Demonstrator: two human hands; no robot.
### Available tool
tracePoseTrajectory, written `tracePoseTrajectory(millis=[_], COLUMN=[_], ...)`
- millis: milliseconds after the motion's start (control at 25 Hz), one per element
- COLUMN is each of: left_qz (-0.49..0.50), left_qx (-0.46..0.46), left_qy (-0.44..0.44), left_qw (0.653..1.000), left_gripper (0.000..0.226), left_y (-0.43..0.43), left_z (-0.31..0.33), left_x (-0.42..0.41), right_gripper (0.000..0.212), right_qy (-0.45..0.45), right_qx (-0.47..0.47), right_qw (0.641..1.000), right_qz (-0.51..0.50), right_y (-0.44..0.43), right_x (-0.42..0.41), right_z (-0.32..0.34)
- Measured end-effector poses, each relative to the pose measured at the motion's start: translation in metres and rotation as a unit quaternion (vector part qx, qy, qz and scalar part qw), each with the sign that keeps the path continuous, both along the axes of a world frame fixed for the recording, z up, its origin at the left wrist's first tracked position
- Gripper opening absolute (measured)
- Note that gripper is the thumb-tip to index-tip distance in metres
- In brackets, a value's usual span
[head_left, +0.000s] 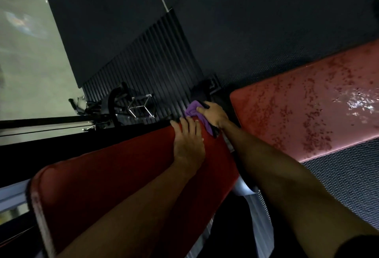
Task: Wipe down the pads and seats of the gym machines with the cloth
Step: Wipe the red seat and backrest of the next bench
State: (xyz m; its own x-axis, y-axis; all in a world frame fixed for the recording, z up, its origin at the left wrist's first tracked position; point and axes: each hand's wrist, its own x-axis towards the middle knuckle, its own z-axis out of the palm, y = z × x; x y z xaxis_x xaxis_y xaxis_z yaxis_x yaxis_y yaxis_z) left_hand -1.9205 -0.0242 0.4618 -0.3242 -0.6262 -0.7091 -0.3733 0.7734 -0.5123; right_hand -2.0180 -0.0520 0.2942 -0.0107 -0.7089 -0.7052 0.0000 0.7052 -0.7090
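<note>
Smooth red pad (98, 186), long and round-cornered, pale piping along the near edge, stretching from 7 o'clock up to centre frame. Flat on its far end, the left hand (188, 137): fingers straight and together, palm down on the vinyl, holding nothing. Just past it at 1 o'clock, the right hand (214, 115), fingers curled over the pad's far tip and clutching the purple cloth (193, 111). Soft, crumpled, fleecy-looking cloth, bunched under the right thumb, one tail hanging down the pad's edge between the two hands, near fold right at the left fingertips. Something black under the right palm too; cannot tell what.

Over at 3 o'clock, apart from the hands, a second pad (297, 114): broad, pinkish, mottled with darker red patches, a wet-looking glare spot towards the right edge. Below that at 4 o'clock, dotted rubber floor (348, 179), fine-grained, grey where the light catches, nearly black across the top of the view. Silver metal frame (253, 196) peeking out between the forearms at 5 o'clock.

Up at 11 o'clock from the hands, a ribbed black mat (151, 67), straight parallel grooves. At 9 o'clock of the cloth, a tangle of chrome cable handles (141, 106) with black grips. Pale smooth surface (26, 63) out at 10 o'clock. Dim room all round.
</note>
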Motion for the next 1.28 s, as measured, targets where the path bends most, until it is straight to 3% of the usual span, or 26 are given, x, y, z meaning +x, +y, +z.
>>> tracePoseTrajectory(millis=[80, 280, 400, 520, 640, 800, 1080, 1280], left_qz=[0.003, -0.003, 0.006, 0.033, 0.04, 0.044, 0.129, 0.261], left_qx=[0.0, 0.002, -0.006, 0.003, -0.003, 0.013, 0.039, 0.045], left_qy=[0.006, -0.004, 0.01, 0.008, -0.002, 0.015, 0.173, 0.264], left_qw=[1.0, 1.0, 1.0, 0.999, 0.999, 0.999, 0.976, 0.928], left_gripper=[0.064, 0.064, 0.064, 0.062, 0.056, 0.053, 0.051, 0.044], left_y=[-0.003, -0.002, -0.004, -0.008, -0.012, -0.015, 0.018, 0.084], left_z=[-0.002, -0.004, -0.009, -0.018, -0.031, -0.049, -0.074, -0.076], left_x=[-0.002, -0.003, -0.005, -0.012, -0.017, -0.026, -0.057, -0.071], right_gripper=[0.043, 0.045, 0.048, 0.06, 0.057, 0.05, 0.052, 0.056], right_qy=[-0.008, -0.043, 0.01, 0.051, 0.12, 0.217, 0.307, 0.34], right_qx=[0.035, -0.039, -0.022, 0.027, -0.029, -0.07, -0.084, -0.085], right_qw=[0.999, 0.983, 0.982, 0.992, 0.992, 0.973, 0.946, 0.932], right_qz=[-0.025, -0.172, -0.186, -0.111, -0.026, 0.012, 0.052, 0.091], right_y=[-0.003, 0.047, 0.063, 0.052, 0.051, 0.071, 0.117, 0.171], right_x=[0.001, 0.024, 0.031, 0.012, -0.01, -0.028, -0.076, -0.099], right_z=[0.009, 0.044, 0.025, 0.004, -0.003, -0.003, 0.001, 0.016])
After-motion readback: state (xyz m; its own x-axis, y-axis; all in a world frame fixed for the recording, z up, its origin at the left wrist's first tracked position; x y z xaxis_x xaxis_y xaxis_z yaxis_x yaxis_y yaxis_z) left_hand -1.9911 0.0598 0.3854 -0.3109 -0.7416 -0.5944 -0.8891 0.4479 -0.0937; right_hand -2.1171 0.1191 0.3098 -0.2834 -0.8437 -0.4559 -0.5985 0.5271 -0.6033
